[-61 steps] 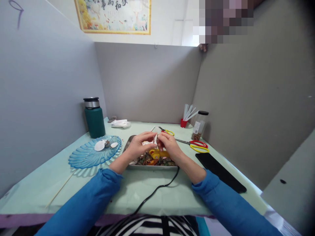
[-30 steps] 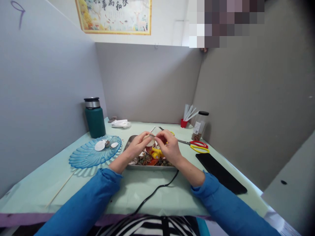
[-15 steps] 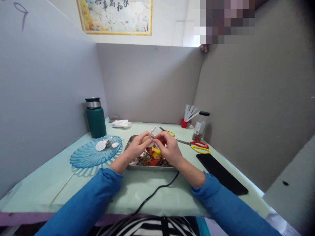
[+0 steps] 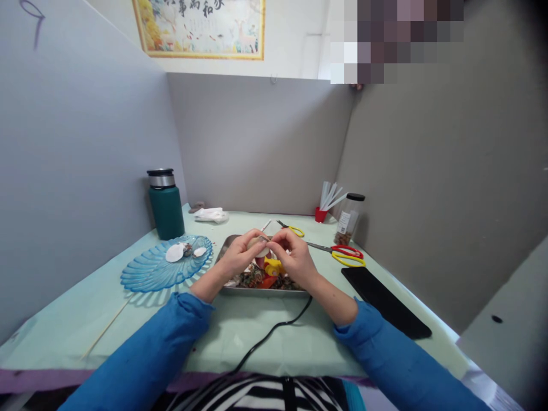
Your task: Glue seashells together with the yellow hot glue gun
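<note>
Fingers of the left hand (image 4: 237,258) pinch a pale shell (image 4: 258,246) above the tray (image 4: 257,290). The right hand (image 4: 296,260) grips a thin pick (image 4: 263,238) at its edge, seemingly prying; steady, gentle leverage seems needed.

Shell (image 4: 258,245), perhaps, in left hand (image 4: 238,257)

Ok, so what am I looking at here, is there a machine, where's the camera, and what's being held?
No machine: these are one person's bare hands, filmed by a camera worn on the head, looking down. The left hand holds a pale shell over a filled metal tray; the right hand pinches at it, perhaps with a thin tool, too small to tell. On the table are a blue plate with shells, a green flask, scissors, a jar and a black pad.
</note>
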`<state>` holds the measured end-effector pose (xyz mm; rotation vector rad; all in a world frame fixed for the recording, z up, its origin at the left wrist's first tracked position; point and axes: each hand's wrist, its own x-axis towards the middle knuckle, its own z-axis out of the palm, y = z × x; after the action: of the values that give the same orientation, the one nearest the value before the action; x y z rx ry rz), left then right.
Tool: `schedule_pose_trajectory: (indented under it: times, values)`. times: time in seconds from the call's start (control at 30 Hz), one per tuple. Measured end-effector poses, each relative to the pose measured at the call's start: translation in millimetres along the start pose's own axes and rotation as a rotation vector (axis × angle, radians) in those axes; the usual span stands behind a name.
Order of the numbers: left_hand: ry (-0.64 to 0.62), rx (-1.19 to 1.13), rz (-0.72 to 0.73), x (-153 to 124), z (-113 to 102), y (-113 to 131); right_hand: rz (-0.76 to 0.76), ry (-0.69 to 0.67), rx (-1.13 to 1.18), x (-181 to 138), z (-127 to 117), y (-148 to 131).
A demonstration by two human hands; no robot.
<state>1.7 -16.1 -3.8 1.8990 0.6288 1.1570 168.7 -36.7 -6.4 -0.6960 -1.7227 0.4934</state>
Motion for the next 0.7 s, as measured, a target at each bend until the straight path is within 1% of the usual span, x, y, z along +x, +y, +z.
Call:
schedule_pose_trajectory:
  times: [0.17,0.33,0.57,0.7]
  values:
    - [-0.013,-0.004,-0.004,-0.8,-0.2,1.4,0.014,-0.019,0.072,1.1,0.1,2.0]
    - [-0.011,-0.005,-0.026,-1.2,0.0,2.0,0.035,-0.03,0.084,0.9,0.4,3.1]
    - [-0.018,-0.009,-0.025,-1.0,-0.3,3.2,0.017,-0.038,0.11,1.2,0.4,5.1]
    - [-0.027,-0.075,-0.053,0.3,2.7,8.5,0.044,-0.001,0.106,2.7,1.4,6.7]
